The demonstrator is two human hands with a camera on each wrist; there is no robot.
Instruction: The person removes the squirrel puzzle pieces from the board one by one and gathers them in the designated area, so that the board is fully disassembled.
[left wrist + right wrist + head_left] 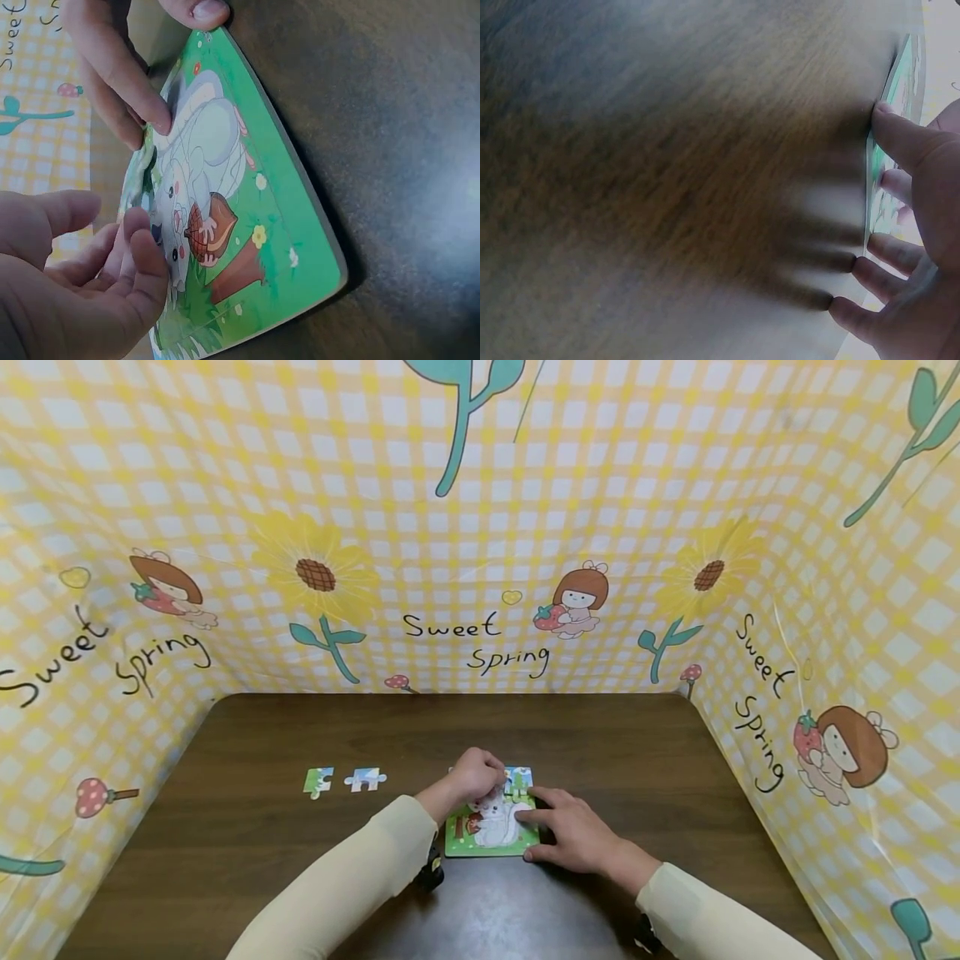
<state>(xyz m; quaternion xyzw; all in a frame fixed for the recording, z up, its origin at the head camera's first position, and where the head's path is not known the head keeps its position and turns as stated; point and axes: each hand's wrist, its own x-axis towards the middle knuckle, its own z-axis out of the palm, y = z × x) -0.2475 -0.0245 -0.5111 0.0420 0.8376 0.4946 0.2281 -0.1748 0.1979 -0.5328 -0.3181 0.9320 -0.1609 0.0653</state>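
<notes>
A jigsaw puzzle (495, 835) in a green-edged tray lies on the table, picturing a white squirrel with an acorn (214, 229). Over its far left part is my left hand (476, 774), fingers bent and fingertips close above the picture. Whether they pinch a puzzle piece I cannot tell. My right hand (581, 833) rests at the puzzle's right side, fingers spread. Its thumb (904, 139) touches the tray's edge and some fingertips lie on the picture. To the left, a green-and-white puzzle piece (317, 782) and a blue-and-white puzzle piece (365, 779) lie apart on the table.
The dark wooden table (247, 835) has rounded far corners. A yellow checked cloth (450, 552) with printed flowers and figures hangs around its back and both sides.
</notes>
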